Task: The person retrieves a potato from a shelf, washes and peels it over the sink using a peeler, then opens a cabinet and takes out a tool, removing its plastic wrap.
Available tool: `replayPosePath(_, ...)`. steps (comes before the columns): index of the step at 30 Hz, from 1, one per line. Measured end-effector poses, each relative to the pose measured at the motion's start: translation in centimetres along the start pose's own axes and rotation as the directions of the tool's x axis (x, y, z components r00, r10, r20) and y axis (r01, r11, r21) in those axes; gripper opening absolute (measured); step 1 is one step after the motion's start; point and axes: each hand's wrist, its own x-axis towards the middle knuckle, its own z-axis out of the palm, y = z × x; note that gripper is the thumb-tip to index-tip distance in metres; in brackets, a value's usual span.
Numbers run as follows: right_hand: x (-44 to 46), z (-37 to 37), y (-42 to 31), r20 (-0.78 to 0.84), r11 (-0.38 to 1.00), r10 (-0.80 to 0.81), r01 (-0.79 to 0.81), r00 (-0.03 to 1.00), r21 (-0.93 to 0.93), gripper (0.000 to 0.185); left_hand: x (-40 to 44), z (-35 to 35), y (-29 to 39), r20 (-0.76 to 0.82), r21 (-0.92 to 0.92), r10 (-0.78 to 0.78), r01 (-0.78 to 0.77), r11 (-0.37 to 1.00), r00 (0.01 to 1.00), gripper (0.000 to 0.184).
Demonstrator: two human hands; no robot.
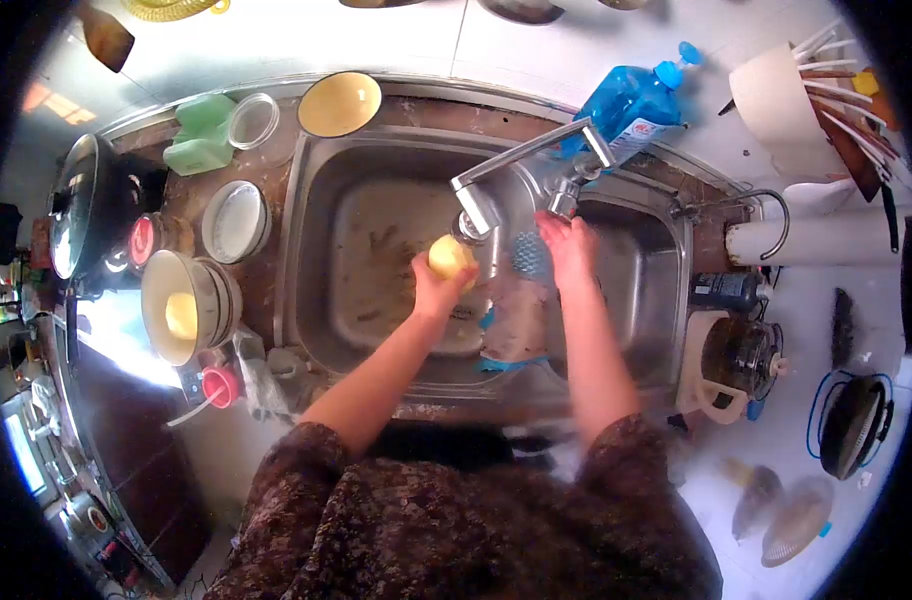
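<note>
My left hand (438, 290) is closed around a peeled yellow potato (448, 257), just below the spout of the faucet (476, 208) and above the left sink basin (326, 215). My right hand (568, 248) is raised to the faucet's base (564, 195), fingers stretched out at its handle; whether they press on it I cannot tell. Brown peel-like scraps lie on the bottom of the left basin. A pale cloth (516, 325) with blue edges drapes over the divider between the basins. Another peeled potato (182, 316) rests in a stack of bowls (158, 285) at left.
Behind the faucet stands a blue soap bottle (626, 100). A yellow bowl (341, 104), a green container (201, 135) and a white bowl (236, 222) line the left counter. On the right are a utensil holder (776, 95) and a glass pitcher (741, 358).
</note>
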Motion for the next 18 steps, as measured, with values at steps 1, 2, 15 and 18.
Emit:
replayPosePath(1,0.0,-0.1,0.2,-0.003,1.0,0.001,-0.001,1.0,0.001,0.022,0.5,0.3,0.0,-0.011,-0.047,-0.04,0.039,0.998,0.999,0.074)
replayPosePath(2,0.0,-0.2,0.4,0.008,0.999,-0.035,0.035,0.999,0.016,0.021,1.1,0.3,0.0,0.003,-0.08,-0.053,0.053,0.995,0.999,0.073)
replayPosePath(15,-0.1,-1.7,1.0,0.104,0.995,0.091,-0.095,0.99,0.037,0.046,5.4,2.2,1.0,0.343,-0.702,-0.146,0.357,0.617,0.928,0.034)
replayPosePath(18,-0.5,-0.5,0.2,0.044,0.987,0.126,-0.13,0.991,0.098,0.058,5.2,2.6,1.6,0.399,-0.813,-0.167,0.432,0.391,0.902,0.032)
